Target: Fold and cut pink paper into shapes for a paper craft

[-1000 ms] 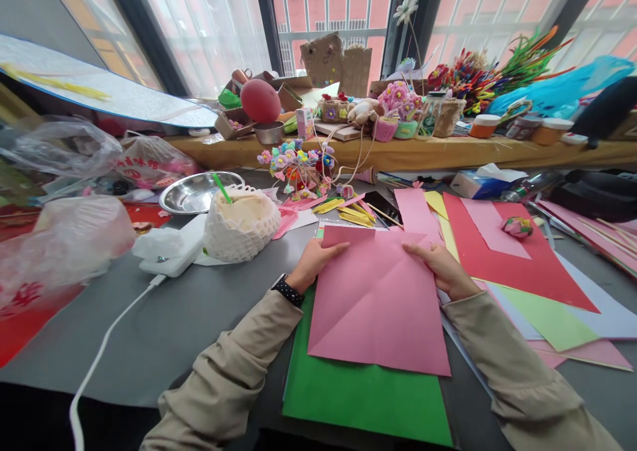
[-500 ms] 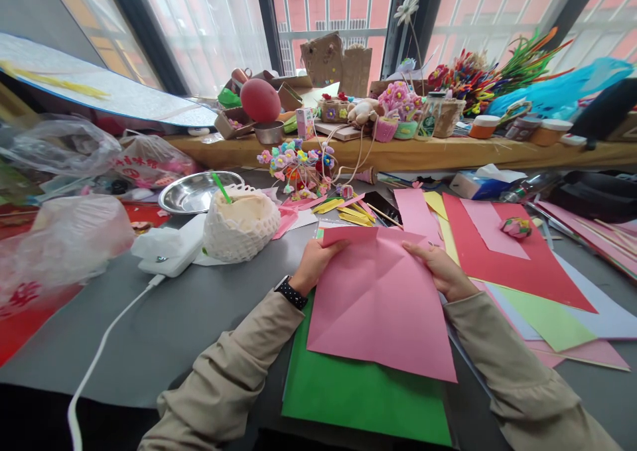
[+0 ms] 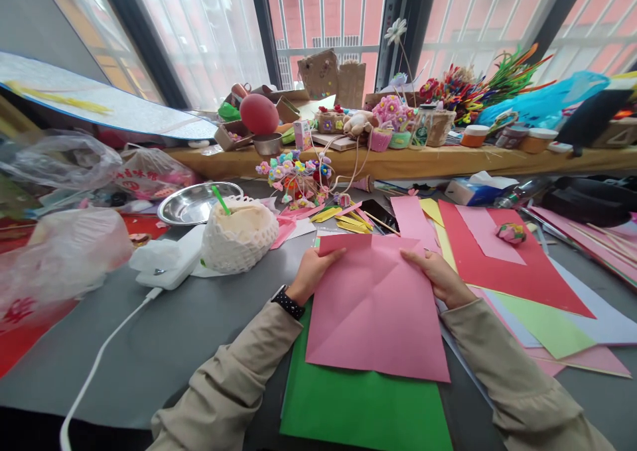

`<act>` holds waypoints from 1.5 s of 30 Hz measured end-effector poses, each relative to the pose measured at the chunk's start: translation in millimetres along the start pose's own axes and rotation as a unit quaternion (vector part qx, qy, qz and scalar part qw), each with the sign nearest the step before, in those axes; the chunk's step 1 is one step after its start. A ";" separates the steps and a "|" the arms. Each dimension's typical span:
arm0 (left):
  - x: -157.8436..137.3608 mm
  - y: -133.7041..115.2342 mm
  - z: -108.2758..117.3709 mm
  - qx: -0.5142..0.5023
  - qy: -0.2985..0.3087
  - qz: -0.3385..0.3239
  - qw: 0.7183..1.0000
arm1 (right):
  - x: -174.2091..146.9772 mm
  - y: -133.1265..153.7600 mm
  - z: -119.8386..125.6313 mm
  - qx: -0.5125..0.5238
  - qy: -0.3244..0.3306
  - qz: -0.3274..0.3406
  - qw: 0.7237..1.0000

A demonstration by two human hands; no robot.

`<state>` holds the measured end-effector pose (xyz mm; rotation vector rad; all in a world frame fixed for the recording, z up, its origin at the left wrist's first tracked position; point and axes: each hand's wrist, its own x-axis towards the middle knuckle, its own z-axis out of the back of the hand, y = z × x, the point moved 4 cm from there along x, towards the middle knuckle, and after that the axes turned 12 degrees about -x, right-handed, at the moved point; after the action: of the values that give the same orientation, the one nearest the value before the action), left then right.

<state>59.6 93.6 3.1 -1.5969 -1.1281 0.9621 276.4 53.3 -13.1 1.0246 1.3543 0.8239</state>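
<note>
A square sheet of pink paper [image 3: 378, 312] with crossing creases is held up between both hands, tilted over the table. My left hand [image 3: 314, 270], with a dark dotted watch band at the wrist, pinches its upper left edge with the thumb on top. My right hand [image 3: 442, 275] grips the upper right edge the same way; its other fingers are behind the sheet. Beneath the pink paper lies green paper [image 3: 365, 411], partly covered by it.
Left stand a coconut [image 3: 241, 235] in white foam netting with a green straw, a metal plate [image 3: 174, 205] and a white corded device [image 3: 172, 265]. Red paper [image 3: 537, 272] and other coloured sheets lie right. Yellow strips [image 3: 353, 222] and craft flowers [image 3: 298, 176] sit behind; a crowded ledge [image 3: 418, 162] runs along the windows.
The camera view has tilted slightly upward, so the scene sits a little lower. Both hands keep hold of the pink paper, whose top edge looks a bit flatter.
</note>
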 end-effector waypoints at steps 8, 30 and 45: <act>-0.4 1.3 -2.5 -0.024 0.002 0.029 0.999 | 1.9 -0.8 -0.8 0.007 -0.032 0.023 0.999; -1.0 2.4 -2.2 -0.057 -0.037 0.037 0.997 | 5.6 -4.4 -4.7 0.056 -0.021 0.019 0.998; -2.9 -0.9 -1.5 -0.002 -0.002 0.049 0.999 | 3.4 -1.8 -1.1 0.029 0.015 0.010 0.999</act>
<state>60.0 90.6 4.5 -1.6680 -1.0627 1.0274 275.4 55.9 -15.9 1.0766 1.4016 0.8219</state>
